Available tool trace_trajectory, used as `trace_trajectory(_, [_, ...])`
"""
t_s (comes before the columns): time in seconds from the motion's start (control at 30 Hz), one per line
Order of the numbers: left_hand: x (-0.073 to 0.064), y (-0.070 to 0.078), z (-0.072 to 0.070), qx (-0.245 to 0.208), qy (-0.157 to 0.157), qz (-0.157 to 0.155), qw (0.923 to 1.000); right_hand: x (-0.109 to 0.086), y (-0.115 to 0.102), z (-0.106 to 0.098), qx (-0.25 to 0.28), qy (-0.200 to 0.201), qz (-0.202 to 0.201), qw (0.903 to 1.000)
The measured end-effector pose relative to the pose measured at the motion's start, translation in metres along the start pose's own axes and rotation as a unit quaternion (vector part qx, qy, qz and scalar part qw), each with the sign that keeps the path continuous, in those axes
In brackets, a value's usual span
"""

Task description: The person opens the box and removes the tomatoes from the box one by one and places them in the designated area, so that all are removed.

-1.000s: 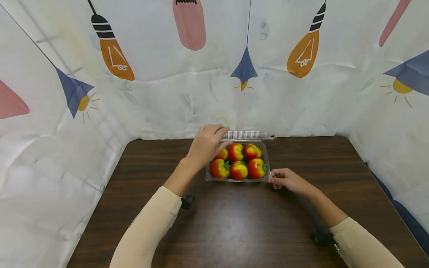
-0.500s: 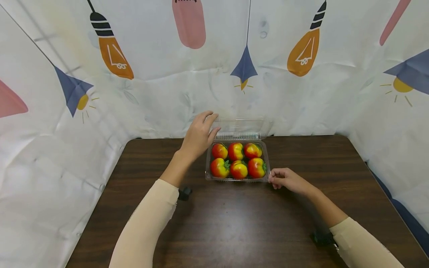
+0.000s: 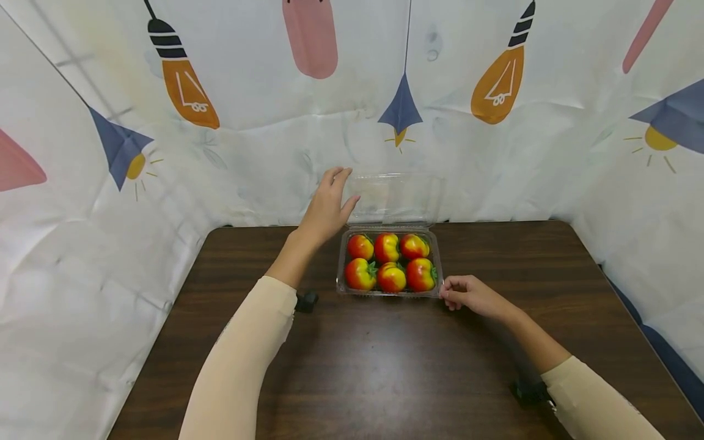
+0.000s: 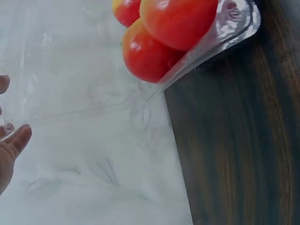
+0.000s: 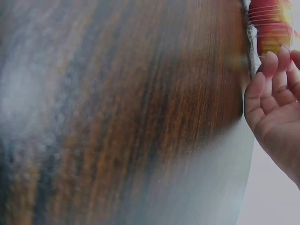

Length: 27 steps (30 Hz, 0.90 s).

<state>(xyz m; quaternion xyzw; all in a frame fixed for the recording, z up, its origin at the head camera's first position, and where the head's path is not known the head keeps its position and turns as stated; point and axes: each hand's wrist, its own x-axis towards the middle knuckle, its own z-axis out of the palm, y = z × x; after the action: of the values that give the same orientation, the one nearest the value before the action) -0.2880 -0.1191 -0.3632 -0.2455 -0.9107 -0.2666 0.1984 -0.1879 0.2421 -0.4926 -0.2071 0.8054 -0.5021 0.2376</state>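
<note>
A clear plastic fruit box [image 3: 342, 282] stands at the table's far edge, its hinged lid [image 3: 396, 198] raised at the back. Inside lie several red-and-yellow fruits [image 3: 392, 278] with green leaves, in two rows. My left hand [image 3: 326, 208] is at the left side of the lid, fingers spread and fairly straight; in the left wrist view its fingertips [image 4: 21, 138] are right at the lid's edge. At the box's front right corner, the curled fingers of my right hand [image 3: 467, 294] pinch the rim. The right wrist view shows that hand [image 5: 279, 101] beside the fruit.
The dark wood-grain table [image 3: 374, 366] spreads in front of the box and to both sides. Close behind it hangs a white cloth [image 3: 258, 165] printed with lamps and bulbs. A black wrist camera [image 3: 306, 302] is strapped at the left sleeve.
The lid has swung up and back from a lower angle. My left hand has moved away from over the fruits, back and leftward along with it. The right hand has stayed at the corner.
</note>
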Motion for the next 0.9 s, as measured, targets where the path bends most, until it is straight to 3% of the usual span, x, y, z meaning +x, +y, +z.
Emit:
trace_trajectory(0.2, [0.005, -0.002, -0.001, -0.001, -0.02, -0.032, 0.9993, -0.002, -0.002, 0.0, 0.001, 0.001, 0.004, 1.0])
trace_trajectory(0.3, [0.004, -0.002, -0.001, -0.002, -0.022, -0.034, 0.9992, -0.003, -0.002, 0.0, -0.005, 0.006, 0.003, 1.0])
trace_trajectory(0.67, [-0.009, 0.001, -0.011, 0.022, 0.002, -0.007, 0.9997, -0.012, -0.009, -0.011, -0.043, 0.063, 0.024, 0.9968])
trace_trajectory(0.9, [-0.023, 0.007, -0.018, 0.024, 0.012, 0.02, 0.9994, -0.018, -0.022, -0.017, -0.062, 0.108, 0.014, 0.9921])
